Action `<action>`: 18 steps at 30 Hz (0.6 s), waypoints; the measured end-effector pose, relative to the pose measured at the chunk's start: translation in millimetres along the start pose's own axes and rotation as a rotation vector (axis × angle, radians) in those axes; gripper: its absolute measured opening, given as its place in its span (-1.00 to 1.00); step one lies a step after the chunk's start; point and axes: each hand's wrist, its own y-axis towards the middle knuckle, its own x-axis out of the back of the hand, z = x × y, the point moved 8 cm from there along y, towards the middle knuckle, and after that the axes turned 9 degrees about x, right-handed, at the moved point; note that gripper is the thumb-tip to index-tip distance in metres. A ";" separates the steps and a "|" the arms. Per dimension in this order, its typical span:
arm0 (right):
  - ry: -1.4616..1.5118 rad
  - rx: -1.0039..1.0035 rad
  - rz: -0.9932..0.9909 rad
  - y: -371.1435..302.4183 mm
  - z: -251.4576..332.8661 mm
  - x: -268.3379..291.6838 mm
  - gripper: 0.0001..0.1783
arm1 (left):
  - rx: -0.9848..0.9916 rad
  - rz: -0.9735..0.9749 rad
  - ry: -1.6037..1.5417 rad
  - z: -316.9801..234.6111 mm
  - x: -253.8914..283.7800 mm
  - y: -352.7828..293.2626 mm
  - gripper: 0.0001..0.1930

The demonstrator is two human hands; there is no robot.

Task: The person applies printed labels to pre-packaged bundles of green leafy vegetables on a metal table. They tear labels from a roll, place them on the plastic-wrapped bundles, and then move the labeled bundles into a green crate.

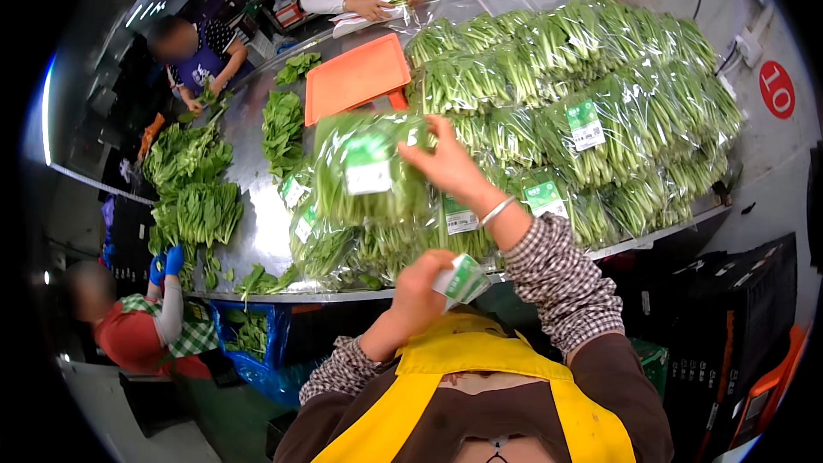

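Observation:
A clear bag of leafy greens with a green-and-white label is blurred over the left end of the bagged rows. My right hand, a bracelet on its wrist, grips this bag's right side, thumb near the label. Close to my chest, my left hand is closed around a small stack of green-and-white labels. Many bagged greens lie in rows on the metal table; a few carry labels, such as the one at right.
An orange tray lies beyond the bag. Loose greens cover the table's left part. Three people work around it: one at the far edge, two at left. A blue plastic-lined bin stands below the near edge. Black crates stack at right.

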 end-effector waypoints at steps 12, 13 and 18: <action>0.325 -0.211 0.246 -132.6 3.4 40.4 -0.71 | 0.244 -0.003 -0.298 44.3 -17.5 16.9 -0.69; 0.356 -0.229 0.209 -134.5 4.0 45.9 -0.71 | 0.217 0.029 -0.286 42.6 -22.8 18.4 -0.68; 0.359 -0.138 0.139 -128.8 11.1 65.6 -0.85 | 0.053 0.125 -0.145 37.0 -31.4 31.5 -0.63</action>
